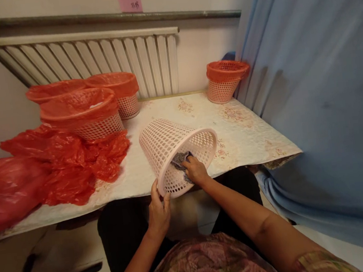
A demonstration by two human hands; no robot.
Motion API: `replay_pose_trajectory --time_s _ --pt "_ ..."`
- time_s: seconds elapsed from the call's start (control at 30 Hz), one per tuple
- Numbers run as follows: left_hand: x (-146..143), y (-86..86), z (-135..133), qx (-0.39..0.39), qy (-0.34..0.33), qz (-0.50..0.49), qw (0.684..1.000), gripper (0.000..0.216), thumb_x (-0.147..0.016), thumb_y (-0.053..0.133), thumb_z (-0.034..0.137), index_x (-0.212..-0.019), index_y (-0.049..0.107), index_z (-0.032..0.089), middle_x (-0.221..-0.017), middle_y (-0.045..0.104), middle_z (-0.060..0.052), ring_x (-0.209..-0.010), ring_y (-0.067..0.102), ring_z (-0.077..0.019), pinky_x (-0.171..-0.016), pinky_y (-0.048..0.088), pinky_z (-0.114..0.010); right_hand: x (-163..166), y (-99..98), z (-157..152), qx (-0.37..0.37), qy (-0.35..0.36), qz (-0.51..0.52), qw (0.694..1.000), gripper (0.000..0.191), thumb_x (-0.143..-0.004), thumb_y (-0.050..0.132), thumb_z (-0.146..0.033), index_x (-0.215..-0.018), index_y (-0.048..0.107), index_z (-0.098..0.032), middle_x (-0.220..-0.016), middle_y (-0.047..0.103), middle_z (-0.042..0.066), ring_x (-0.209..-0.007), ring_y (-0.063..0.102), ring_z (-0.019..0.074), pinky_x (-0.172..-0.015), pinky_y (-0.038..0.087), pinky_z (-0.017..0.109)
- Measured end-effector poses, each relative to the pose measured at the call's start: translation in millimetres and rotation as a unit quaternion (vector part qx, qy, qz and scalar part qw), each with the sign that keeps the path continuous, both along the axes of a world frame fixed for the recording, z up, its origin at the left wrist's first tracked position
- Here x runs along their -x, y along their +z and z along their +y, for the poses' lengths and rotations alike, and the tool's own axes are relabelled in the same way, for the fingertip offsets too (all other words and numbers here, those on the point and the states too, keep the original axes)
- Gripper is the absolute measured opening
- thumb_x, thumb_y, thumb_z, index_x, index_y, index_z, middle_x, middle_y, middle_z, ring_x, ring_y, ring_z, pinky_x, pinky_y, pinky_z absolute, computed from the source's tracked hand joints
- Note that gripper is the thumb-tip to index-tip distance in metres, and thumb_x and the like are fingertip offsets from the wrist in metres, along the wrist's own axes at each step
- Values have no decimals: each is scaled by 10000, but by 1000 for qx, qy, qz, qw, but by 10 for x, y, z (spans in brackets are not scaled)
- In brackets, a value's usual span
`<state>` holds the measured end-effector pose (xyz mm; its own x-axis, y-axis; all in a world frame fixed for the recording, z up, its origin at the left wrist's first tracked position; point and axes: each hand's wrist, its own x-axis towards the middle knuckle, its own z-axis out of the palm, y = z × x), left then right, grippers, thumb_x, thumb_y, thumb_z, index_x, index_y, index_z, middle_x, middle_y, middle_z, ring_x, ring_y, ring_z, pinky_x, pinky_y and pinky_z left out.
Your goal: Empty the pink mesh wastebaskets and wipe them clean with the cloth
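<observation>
A pale pink perforated plastic wastebasket (165,140) lies tipped on its side at the table's front edge, its mouth turned toward me. My left hand (159,210) grips the rim at the lower left, thumb and fingers on either side of it. Reaching into the mouth, my right hand (196,170) is closed on a grey cloth (180,159) against the inner wall. Part of the cloth is hidden by my fingers.
Red plastic bags (63,162) lie heaped on the left of the table (191,108). Behind them stand several wastebaskets with red liners (98,123). Another lined wastebasket (224,89) stands at the back right, beside a blue curtain (322,107). A radiator (94,58) lines the wall.
</observation>
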<state>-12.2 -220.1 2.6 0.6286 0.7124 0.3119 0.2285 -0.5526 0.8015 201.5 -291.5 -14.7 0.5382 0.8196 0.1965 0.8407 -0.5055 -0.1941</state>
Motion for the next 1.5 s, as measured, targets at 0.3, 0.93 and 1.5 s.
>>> replay_pose_trajectory --time_s 0.3,0.93,1.5 --pt "-148 -477 18 122 -16 56 991 285 -741 579 399 -856 637 145 -824 743 -123 -770 702 -268 -743 555 -414 -22 -56 7 -16 1 4 1000 341 -851 501 -203 -1161 627 -271 -1139 526 96 -1071 466 240 -881 440 330" --pt "-96 664 84 -140 -86 31 986 214 -916 476 351 -788 539 191 -644 530 37 -564 532 -117 -564 429 -220 273 95 367 -282 1 474 834 327 -712 564 -185 -1016 682 -213 -949 700 3 -868 632 169 -837 500 316" --pt "-229 909 -13 -221 -116 12 968 522 -974 375 229 -1484 278 174 -1411 526 -129 -1233 572 -223 -1013 504 -367 -305 202 38 14 131 26 991 246 -917 473 -269 -1034 688 -248 -1075 593 96 -1000 509 245 -841 426 345"
